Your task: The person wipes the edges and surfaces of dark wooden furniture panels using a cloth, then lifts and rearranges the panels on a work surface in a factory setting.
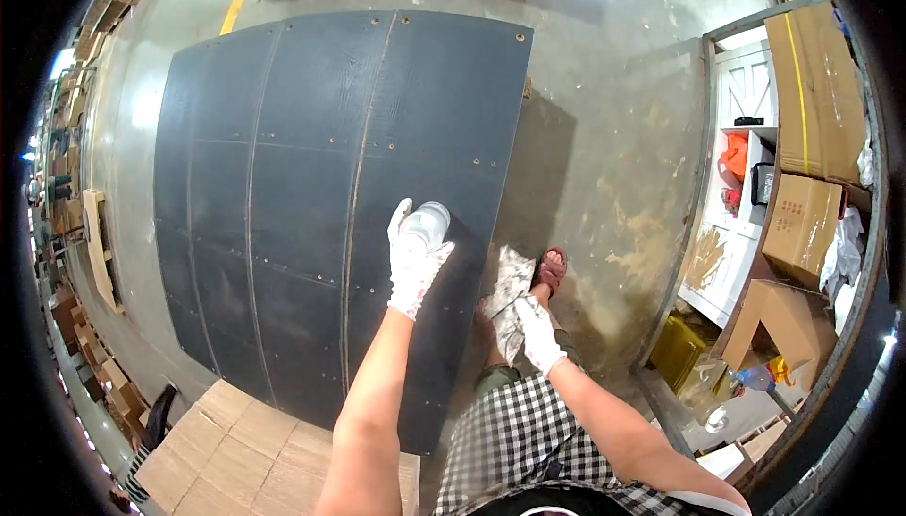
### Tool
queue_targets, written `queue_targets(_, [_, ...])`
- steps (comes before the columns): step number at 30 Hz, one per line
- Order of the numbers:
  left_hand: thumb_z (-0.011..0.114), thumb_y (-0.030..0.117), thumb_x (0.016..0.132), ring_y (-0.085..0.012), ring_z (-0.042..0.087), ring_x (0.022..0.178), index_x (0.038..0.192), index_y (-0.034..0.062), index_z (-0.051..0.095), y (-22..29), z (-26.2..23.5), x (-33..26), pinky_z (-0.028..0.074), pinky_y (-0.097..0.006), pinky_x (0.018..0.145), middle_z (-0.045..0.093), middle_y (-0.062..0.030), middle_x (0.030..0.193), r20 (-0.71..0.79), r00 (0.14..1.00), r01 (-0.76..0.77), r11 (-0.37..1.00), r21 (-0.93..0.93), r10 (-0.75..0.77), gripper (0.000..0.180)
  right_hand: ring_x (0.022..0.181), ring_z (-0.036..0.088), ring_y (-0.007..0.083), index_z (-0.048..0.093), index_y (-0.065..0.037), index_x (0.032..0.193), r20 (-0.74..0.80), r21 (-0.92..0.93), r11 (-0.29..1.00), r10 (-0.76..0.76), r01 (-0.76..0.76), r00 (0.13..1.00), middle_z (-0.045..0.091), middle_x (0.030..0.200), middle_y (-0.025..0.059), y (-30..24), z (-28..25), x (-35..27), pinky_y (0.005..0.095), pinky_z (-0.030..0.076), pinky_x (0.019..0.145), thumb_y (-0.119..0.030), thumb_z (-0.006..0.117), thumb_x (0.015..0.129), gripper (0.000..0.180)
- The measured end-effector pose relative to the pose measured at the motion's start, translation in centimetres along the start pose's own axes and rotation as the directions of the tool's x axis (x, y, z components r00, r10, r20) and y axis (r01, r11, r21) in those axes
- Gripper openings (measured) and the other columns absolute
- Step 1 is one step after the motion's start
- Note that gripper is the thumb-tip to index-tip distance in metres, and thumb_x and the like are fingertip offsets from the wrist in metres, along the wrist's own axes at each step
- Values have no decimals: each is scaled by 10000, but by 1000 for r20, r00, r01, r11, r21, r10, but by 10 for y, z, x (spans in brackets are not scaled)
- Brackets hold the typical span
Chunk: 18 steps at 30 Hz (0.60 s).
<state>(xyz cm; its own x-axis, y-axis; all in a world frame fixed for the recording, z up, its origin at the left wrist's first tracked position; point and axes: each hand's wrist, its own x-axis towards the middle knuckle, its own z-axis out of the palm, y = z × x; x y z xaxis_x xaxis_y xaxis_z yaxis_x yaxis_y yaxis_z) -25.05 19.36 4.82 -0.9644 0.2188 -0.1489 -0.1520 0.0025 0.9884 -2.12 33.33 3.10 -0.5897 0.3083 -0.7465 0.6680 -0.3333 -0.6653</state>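
My left hand point(413, 261), in a white work glove, is stretched out over a large dark panel table point(311, 186) and grips a small clear bottle point(427, 224) near the table's right edge. My right hand point(538, 332), also gloved, hangs lower beside the table and holds a crumpled grey-white rag point(510, 294). The rag dangles above my foot in a reddish sandal point(550, 269). The dark table top is made of several joined boards with rows of screws.
Grey concrete floor point(613, 139) lies right of the table. A white shelf unit point(746, 195) with cardboard boxes point(802, 224) stands at the right, a yellow container point(678, 351) below it. Flat cardboard sheets point(226, 450) lie at the near left. Stacked goods line the left edge.
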Motion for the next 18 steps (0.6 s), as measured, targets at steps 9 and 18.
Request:
queue_targets(9, [804,-28,606,-198,547,1059,1220,73,476,41,-53,7,470,-340,945,546,-61,1147,-201,978,81,984,160,-48,704,1108,518,173,512,36,1247,-12,81,976,202,-201,979,571,1207,111,-36,-18,-29,298,391,976,-247,543,930,426])
queue_targets(18, [787,24,677,-217,511,1126,1295,46,400,11,-211,48,463,-350,964,474,-97,1273,-618,785,90,994,66,-31,730,1024,522,150,538,8,1226,-60,78,980,186,-181,981,583,1153,62,-124,-9,-24,287,433,901,-175,564,918,360])
